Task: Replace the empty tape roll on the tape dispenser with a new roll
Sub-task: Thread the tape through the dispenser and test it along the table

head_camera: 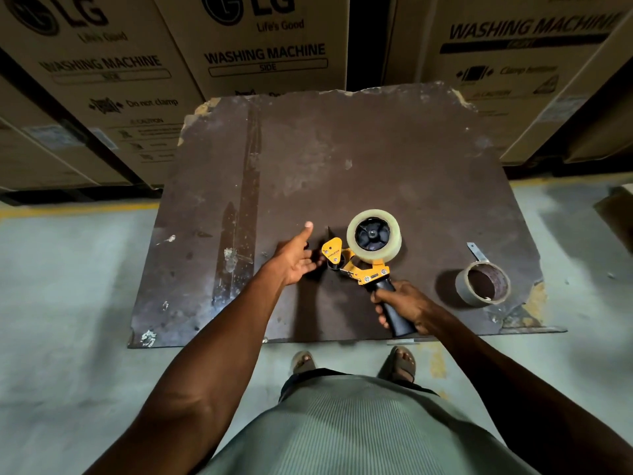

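Right hand (402,305) on yellow tape dispenser (363,265)

Worn dark brown board (342,159) with chipped edges, empty tape roll (483,284) standing on its right near corner

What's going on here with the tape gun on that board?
A person is reloading a tape dispenser. The right hand grips its black handle, and a full clear roll already sits on the hub. The left hand is open at the yellow front end. The empty core lies aside on the board.
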